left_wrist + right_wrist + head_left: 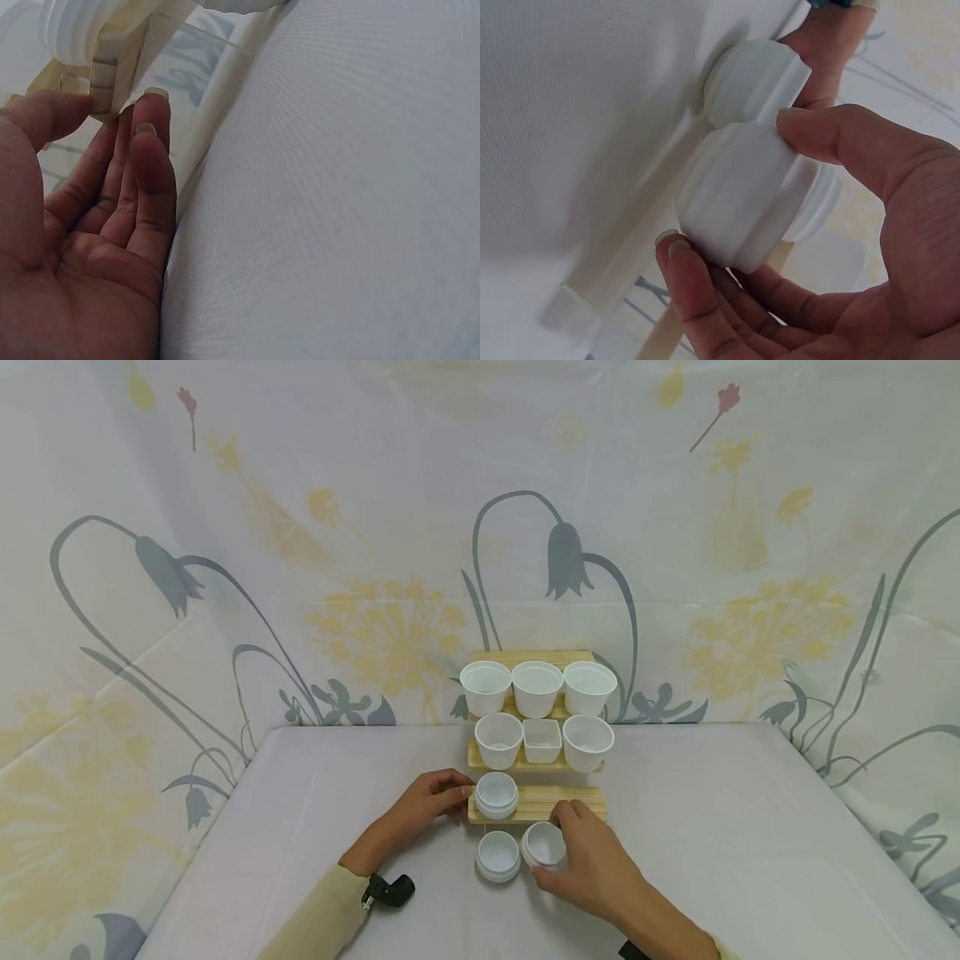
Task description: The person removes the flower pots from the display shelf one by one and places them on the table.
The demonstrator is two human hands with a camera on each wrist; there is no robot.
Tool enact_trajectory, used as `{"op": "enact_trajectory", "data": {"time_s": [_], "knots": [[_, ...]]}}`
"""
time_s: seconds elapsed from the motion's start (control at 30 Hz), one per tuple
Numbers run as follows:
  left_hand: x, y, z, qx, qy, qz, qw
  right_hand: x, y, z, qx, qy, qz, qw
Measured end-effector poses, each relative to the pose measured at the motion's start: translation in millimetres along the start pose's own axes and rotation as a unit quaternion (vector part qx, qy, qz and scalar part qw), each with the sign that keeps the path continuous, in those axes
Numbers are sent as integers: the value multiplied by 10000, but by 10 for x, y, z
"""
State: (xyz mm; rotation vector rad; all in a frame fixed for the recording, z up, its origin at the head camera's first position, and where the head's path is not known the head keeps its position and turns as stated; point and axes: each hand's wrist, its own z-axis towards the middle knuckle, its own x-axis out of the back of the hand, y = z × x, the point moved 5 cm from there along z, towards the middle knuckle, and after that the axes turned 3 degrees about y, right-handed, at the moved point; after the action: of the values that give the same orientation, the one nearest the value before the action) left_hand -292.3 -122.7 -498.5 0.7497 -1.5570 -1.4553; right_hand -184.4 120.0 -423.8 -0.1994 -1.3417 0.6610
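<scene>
A three-step wooden rack (pixel 566 802) stands on the white table. Its top step bears three white cups (pixel 537 687), the middle step two cups and a small square cup (pixel 542 740). A small white jar (pixel 497 794) sits at the left of the lowest step. My left hand (pixel 427 802) touches the rack's left end beside that jar, fingers straight (pixel 146 161). My right hand (pixel 588 860) grips a second white jar (pixel 544 845) (pixel 742 199), tilted, just in front of the rack. A third jar (pixel 497 856) stands on the table beside it.
A small black object (pixel 392 890) lies on the table by my left wrist. The table (pixel 750 827) is covered in white cloth, with a flower-printed curtain (pixel 225 568) behind and to both sides.
</scene>
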Motion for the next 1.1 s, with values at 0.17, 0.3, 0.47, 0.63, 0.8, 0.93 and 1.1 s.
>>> {"op": "enact_trajectory", "data": {"time_s": [0.17, 0.3, 0.47, 0.63, 0.8, 0.93, 1.1], "knots": [[-1, 10, -8, 21, 0, -29, 10000, -23, 8, -21, -50, 11, -136, 9999], [1, 17, -12, 25, -12, -39, 10000, -37, 3, -31, -164, -49, -238, 9996], [4, 2, -5, 41, 14, -26, 10000, -74, -6, -40, -171, -35, -387, 9991], [8, -9, 0, 24, 26, -7, 10000, -115, -12, -53, -73, -5, -622, 9980], [12, -5, 1, -7, 4, -7, 10000, -130, -19, -56, -34, 22, -783, 9969], [14, -2, 5, -6, 21, 9, 10000, -131, -28, -62, -47, 14, -869, 9962], [13, -7, 2, -8, 29, 17, 10000, -116, -49, -81, -15, 32, -916, 9958]]}}
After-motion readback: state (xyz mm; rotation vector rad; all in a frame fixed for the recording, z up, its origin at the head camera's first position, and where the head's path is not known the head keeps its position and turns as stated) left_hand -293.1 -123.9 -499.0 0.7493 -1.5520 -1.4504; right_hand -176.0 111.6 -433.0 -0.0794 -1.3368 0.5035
